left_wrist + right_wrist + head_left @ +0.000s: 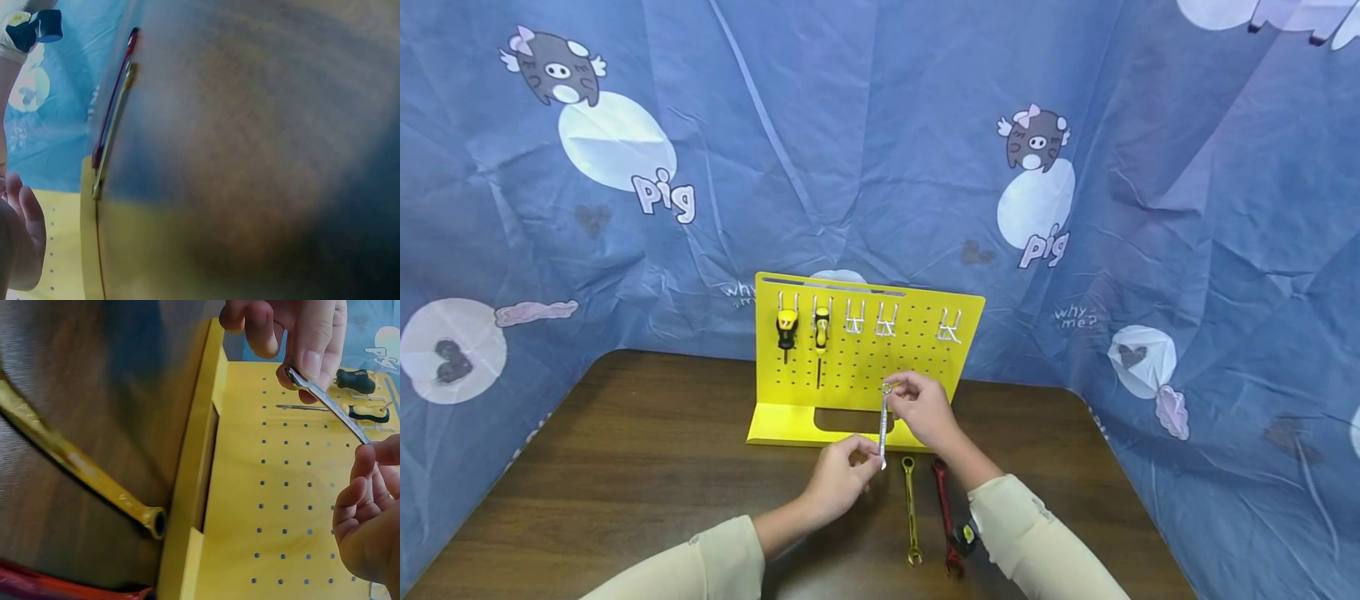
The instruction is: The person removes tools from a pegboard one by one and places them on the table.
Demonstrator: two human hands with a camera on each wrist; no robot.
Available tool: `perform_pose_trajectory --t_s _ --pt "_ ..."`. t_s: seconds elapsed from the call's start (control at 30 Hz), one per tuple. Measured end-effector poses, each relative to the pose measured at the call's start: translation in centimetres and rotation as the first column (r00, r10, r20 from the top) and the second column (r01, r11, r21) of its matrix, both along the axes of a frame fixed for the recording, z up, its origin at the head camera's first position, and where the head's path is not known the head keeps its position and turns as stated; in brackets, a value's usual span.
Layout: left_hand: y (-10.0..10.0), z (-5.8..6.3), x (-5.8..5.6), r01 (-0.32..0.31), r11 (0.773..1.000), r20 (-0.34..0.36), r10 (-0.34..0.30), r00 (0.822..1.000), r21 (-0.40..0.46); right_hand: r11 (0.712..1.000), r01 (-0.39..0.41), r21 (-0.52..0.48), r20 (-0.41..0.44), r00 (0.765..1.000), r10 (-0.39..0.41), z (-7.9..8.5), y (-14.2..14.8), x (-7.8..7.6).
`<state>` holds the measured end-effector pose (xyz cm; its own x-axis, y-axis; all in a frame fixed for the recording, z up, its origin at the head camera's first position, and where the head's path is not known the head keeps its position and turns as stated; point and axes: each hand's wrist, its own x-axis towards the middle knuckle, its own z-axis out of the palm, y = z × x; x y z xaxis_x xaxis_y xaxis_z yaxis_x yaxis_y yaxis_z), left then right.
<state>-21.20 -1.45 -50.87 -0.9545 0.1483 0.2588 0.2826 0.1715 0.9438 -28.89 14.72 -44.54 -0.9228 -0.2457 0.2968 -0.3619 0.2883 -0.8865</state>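
A small silver wrench [883,427] is held upright between both hands, in front of the yellow pegboard [865,367]. My right hand [927,412] pinches its upper ring end. At the lower end, the thumb and fingers of my left hand [838,477] pinch it. The right wrist view shows the silver wrench [331,406] slanting between the fingertips of the two hands. On the table below lie a gold wrench [912,508] and a red wrench [945,508], side by side. In the left wrist view a blurred surface covers most of the frame.
Two screwdrivers hang on the pegboard's left hooks, a stubby one [786,330] and a longer one [821,333]. Bare metal hooks [886,321] stick out to their right. The board stands on a brown wooden table [662,450], with blue printed cloth [850,167] behind.
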Motion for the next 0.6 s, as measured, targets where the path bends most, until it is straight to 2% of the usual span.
perform_pose_trajectory --t_s 0.23,0.4,0.6 --pt "0.6 -0.7 1.0 0.049 0.999 0.055 -0.048 0.997 -0.020 0.997 0.009 0.073 0.067 0.998 -0.014 -1.8 0.8 0.4" --pt "1.0 -1.0 2.0 0.065 0.997 0.111 -0.060 0.992 -0.046 0.994 -0.022 0.111 0.120 0.993 0.009 -3.1 1.4 0.8" --pt "1.6 -1.3 3.0 0.097 0.993 0.197 -0.081 0.977 -0.072 0.987 -0.104 0.124 0.274 0.959 0.067 -4.5 2.1 1.0"
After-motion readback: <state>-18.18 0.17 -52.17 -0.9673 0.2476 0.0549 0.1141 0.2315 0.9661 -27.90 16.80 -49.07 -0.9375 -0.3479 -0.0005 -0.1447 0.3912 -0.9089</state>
